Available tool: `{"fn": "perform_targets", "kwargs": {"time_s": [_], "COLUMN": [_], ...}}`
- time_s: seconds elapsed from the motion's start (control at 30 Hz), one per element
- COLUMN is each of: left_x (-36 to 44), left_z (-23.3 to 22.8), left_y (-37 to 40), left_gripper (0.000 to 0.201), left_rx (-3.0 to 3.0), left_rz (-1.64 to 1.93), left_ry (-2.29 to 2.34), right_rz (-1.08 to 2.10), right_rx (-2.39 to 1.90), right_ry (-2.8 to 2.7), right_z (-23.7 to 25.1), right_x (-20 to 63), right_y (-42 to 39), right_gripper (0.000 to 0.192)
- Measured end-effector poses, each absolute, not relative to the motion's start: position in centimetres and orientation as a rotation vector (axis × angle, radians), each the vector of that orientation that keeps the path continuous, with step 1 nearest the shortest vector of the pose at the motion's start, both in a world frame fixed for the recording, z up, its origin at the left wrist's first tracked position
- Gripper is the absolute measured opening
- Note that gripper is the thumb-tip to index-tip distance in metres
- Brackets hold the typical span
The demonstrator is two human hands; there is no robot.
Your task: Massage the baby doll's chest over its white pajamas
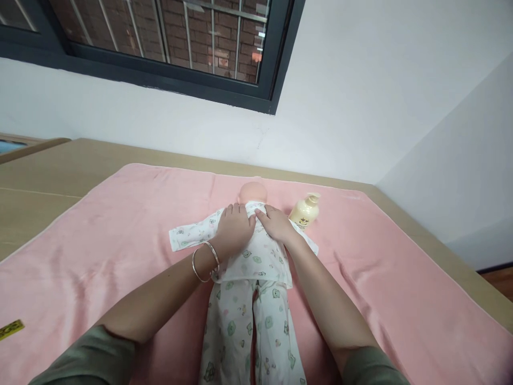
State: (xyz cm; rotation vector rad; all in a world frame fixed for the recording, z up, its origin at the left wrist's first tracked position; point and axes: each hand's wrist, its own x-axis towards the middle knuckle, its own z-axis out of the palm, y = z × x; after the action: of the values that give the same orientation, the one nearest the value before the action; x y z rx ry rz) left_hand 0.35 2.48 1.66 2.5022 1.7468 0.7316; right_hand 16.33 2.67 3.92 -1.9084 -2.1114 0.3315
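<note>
- Pink blanket (120,224) as base layer; doll (256,275) lies on it, mid-blanket, head (253,192) pointing away from the person
- Copy, doll is the reference; clothing on it?
- White printed shirt (264,254) on its upper body, matching trousers (274,326) from the shirt hem down toward the person
- And the hands?
- Both on the doll; left hand (233,227) rests on its upper body just below the head, on the person's left; fingers stretched out, close together, thumb angled inward
- Other side?
- Near mirror image: right hand (277,223) on the doll's upper body, fingers extended over the cloth with a slight bend, thumb tip right by the left thumb
- Any fabric pinched?
- Can't tell at the fingertips; both hands read as laid flat
- Shirt arms?
- Left-hand sleeve (192,235) sticks out sideways from the doll's torso; opposite sleeve (309,243) is partly behind the right forearm
- Anything nearby?
- Cream pump bottle (305,213) just beside the doll's shoulder, person's right; can't tell if it touches the sleeve; silvery bangle (194,266) on the left wrist, beside the doll's shirt
- Further out?
- Yellow tag (11,330) well apart from the doll, far left; white wall (340,96) and dark window frame (168,75) beyond the doll's head
</note>
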Motion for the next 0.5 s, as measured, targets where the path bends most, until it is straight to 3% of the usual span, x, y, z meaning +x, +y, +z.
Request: {"fn": "perform_targets", "kwargs": {"time_s": [0.07,0.23,0.5], "left_x": [0.5,-0.6,-0.3], "left_z": [1.6,2.5,2.2], "left_y": [2.0,3.5,3.0], "left_gripper": [0.052,0.036,0.042], "left_rx": [2.523,2.535,2.502], "left_rz": [0.751,0.616,0.626], "left_ry": [1.761,1.56,1.638], "right_rz": [0.336,0.177,0.25], "right_rx": [-1.909,-2.015,-1.999], "right_ry": [-2.116,-2.185,-2.132], "right_z": [4.2,5.5,5.1], "right_x": [16.3,14.0,13.8], "right_y": [2.6,0.5,0.6], "right_gripper": [0.059,0.055,0.06]}}
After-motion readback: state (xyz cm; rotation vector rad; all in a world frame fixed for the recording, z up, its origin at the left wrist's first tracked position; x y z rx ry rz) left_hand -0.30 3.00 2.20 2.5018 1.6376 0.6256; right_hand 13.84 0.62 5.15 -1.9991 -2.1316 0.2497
